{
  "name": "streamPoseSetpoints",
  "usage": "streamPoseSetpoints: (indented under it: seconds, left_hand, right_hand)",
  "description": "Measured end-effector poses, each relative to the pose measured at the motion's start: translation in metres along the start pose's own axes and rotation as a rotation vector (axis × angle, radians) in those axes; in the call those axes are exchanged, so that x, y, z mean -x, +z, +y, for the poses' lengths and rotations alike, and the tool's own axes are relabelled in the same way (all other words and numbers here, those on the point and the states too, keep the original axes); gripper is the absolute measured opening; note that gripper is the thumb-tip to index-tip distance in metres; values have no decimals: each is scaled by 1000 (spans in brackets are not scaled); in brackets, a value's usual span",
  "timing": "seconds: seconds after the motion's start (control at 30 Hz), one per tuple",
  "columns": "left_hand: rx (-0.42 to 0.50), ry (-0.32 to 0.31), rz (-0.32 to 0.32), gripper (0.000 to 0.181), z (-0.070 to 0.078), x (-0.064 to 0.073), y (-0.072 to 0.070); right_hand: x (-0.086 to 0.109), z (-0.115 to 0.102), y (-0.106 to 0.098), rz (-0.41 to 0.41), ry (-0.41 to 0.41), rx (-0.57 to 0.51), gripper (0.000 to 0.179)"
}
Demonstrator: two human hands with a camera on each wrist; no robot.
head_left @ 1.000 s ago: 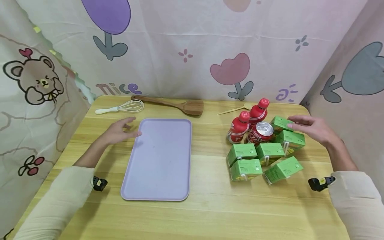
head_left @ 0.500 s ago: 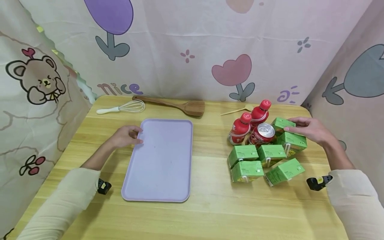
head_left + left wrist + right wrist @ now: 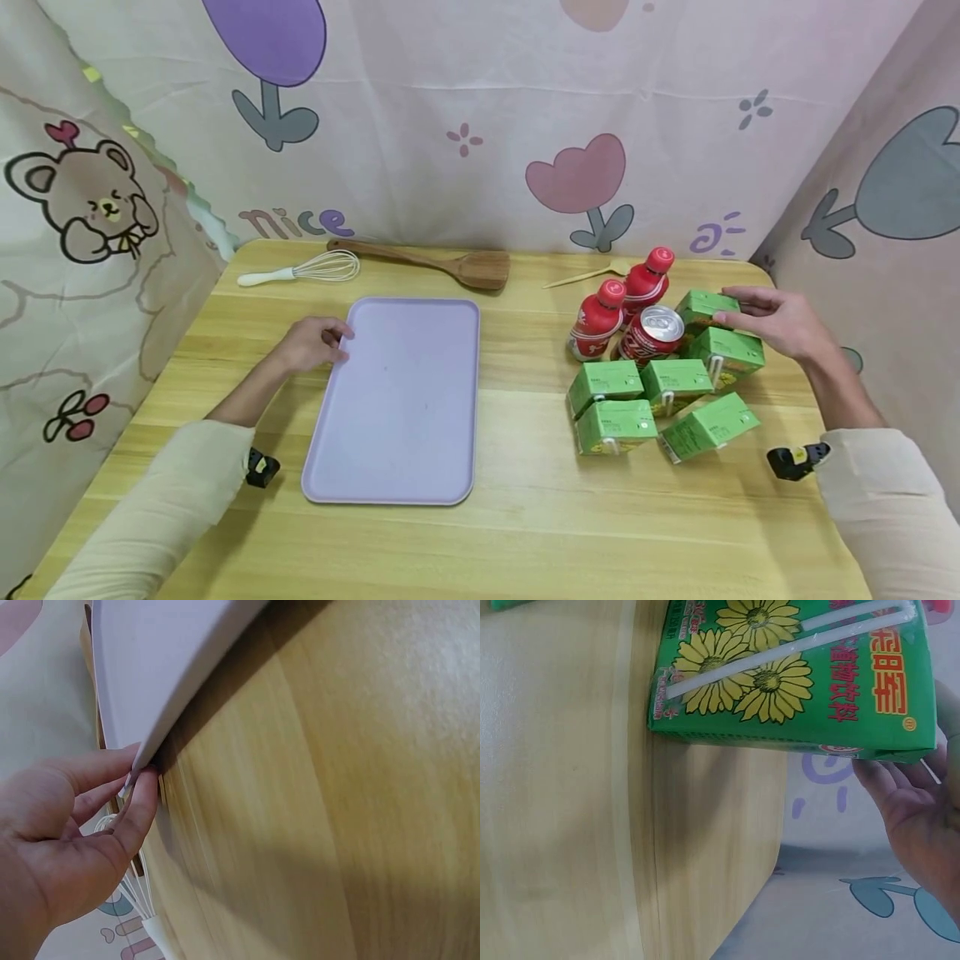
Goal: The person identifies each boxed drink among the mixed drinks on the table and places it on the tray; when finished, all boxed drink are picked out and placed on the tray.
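Note:
In the head view my left hand [image 3: 307, 343] is at the upper left side of a lavender tray [image 3: 405, 408]. The left wrist view shows thumb and fingers pinching the tray's rim [image 3: 169, 712], one finger underneath. At the right, my right hand [image 3: 786, 325] grips the rearmost green drink carton [image 3: 703, 305], its thumb at the near side of the top. Just in front stands another green carton [image 3: 729, 354], whose flower-printed face and white straw [image 3: 787, 656] fill the top of the right wrist view. It hides most of the gripped carton there.
Beside the right hand stand a red soda can [image 3: 654, 332], two red bottles [image 3: 597, 321] and several more green cartons [image 3: 617, 425]. Along the back lie a whisk [image 3: 322, 267], a wooden spatula [image 3: 480, 268] and a small wooden spoon [image 3: 588, 275]. A patterned curtain [image 3: 450, 183] borders the table.
My left hand has come down and toward me onto the tray's left rim and now pinches it. The right hand has settled around the rear carton. The tray and the drinks stay put.

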State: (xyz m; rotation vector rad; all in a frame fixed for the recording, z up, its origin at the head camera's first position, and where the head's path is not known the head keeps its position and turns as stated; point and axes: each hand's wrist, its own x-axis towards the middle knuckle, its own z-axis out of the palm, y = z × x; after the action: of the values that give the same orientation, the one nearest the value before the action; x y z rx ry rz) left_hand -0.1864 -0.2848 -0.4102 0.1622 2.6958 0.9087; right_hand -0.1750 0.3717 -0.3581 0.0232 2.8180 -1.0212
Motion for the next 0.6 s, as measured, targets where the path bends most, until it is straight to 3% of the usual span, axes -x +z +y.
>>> streamPoseSetpoints:
  seconds: [0.27,0.4,0.5,0.6]
  left_hand:
    - [-17,-2,1,30,4,-1,-2]
    - [-20,-3,1,30,5,-2,-2]
    - [-25,-5,3,30,4,-2,-1]
    - [-24,-6,7,29,3,-2,-1]
  right_hand:
    - [4,2,-2,56,-72,60,56]
    - [-1,4,-7,-42,-82,37,58]
    - [-7,8,-9,-140,-86,-33,58]
    - [-13,14,-7,-188,-88,-117,48]
